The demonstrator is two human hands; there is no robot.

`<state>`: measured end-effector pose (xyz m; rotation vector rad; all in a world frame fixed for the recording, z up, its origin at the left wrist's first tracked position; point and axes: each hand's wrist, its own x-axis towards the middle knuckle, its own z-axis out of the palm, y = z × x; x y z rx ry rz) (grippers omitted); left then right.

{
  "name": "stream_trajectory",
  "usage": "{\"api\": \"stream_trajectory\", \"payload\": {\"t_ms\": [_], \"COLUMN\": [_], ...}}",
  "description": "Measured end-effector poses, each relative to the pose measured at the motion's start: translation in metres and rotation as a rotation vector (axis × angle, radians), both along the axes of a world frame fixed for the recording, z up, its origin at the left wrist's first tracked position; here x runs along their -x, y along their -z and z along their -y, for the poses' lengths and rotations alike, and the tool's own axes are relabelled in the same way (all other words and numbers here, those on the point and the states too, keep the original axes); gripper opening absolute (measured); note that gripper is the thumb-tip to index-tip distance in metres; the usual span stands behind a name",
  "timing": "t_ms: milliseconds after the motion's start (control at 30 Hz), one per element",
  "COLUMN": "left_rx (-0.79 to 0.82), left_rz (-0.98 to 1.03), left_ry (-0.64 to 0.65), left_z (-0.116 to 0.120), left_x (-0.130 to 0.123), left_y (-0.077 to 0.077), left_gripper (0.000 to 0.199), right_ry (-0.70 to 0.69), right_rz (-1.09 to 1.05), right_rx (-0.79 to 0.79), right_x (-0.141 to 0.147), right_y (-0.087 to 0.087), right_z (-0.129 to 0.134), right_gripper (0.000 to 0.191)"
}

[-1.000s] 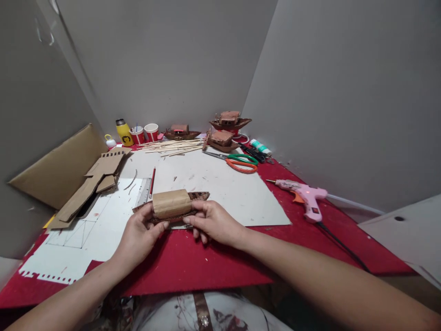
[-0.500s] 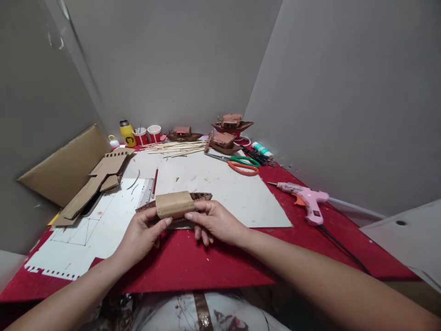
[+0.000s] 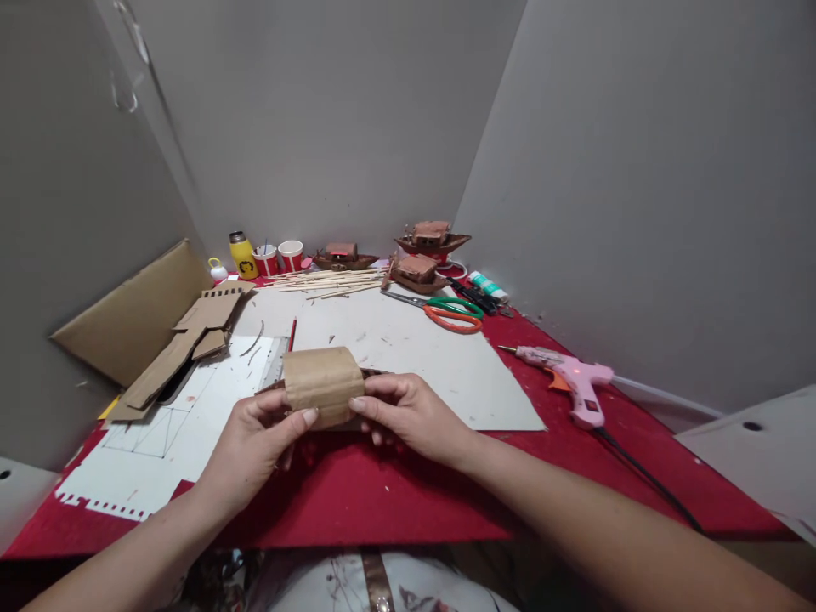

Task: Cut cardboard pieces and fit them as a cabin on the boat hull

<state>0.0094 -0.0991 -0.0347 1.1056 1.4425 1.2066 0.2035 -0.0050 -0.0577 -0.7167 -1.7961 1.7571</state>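
I'm looking in on a craft workspace, a red-covered table (image 3: 408, 514) set in a corner of plain grey walls (image 3: 637, 170). A glue gun (image 3: 581, 382), big scissors (image 3: 426, 304), a pencil (image 3: 292, 335), thin wooden sticks (image 3: 337, 280), cut cardboard (image 3: 207, 314) and a sheet with drawn lines (image 3: 156, 442) lie spread before me, and a curved cardboard piece (image 3: 324, 378) is being handled among them. Three small model boats (image 3: 417, 270) at the far end tell me it's a model-making spot.

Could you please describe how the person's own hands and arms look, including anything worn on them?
The left hand and right hand are bare, with no gloves or rings visible. No sleeve, watch or bracelet shows on the left forearm or right forearm. Below, a whitish garment has a dark print and a brown band.
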Motion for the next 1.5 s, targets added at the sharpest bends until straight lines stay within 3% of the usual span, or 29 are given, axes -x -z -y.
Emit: {"api": "stream_trajectory", "payload": {"t_ms": [100, 167, 233, 400, 600, 933, 1033, 1100, 1200, 1267, 1500], "left_rx": [0.002, -0.005, -0.01, -0.024, -0.094, -0.212, -0.38, -0.529, -0.686, -0.743, -0.728], "left_rz": [0.085, 0.156, 0.236, 0.295, 0.238, 0.123, -0.037, -0.269, -0.655, -0.798, -0.823], "left_ry": [-0.044, -0.026, 0.025, 0.113, 0.073, 0.005, -0.17, -0.219, -0.126, -0.072, -0.066], "left_z": [0.001, 0.0, -0.001, -0.002, 0.0, -0.003, -0.004, -0.004, -0.004, -0.005, -0.001], "left_x": [-0.003, -0.007, -0.01, -0.017, -0.022, -0.026, -0.025, -0.022, -0.017, -0.013, -0.012], "left_y": [-0.007, -0.012, -0.017, -0.026, -0.03, -0.03, -0.024, -0.02, -0.017, -0.017, -0.022], "left_gripper": [0.028, 0.027, 0.026, 0.024, 0.021, 0.019, 0.035, 0.047, 0.05, 0.047, 0.033], "right_ry": [0.181, 0.268, 0.246, 0.165, 0.196, 0.258, 0.267, 0.265, 0.246, 0.24, 0.212], "right_rz": [-0.133, -0.222, -0.26, -0.222, -0.227, -0.233, -0.242, -0.254, -0.262, -0.256, -0.243], "right_rx": [-0.193, -0.298, -0.394, -0.6, -0.696, -0.623, -0.623, -0.647, -0.708, -0.763, -0.951], "right_x": [-0.003, -0.006, -0.009, -0.01, -0.008, -0.003, -0.003, -0.002, -0.002, -0.002, -0.002], "right_y": [-0.007, -0.009, -0.01, -0.014, -0.02, -0.035, -0.039, -0.038, -0.036, -0.034, -0.034], "right_z": [0.002, 0.004, 0.005, 0.005, 0.004, 0.004, 0.003, 0.003, 0.002, 0.002, 0.001], "right_gripper": [0.022, 0.037, 0.049, 0.037, 0.036, 0.033, 0.034, 0.034, 0.036, 0.04, 0.035]}}
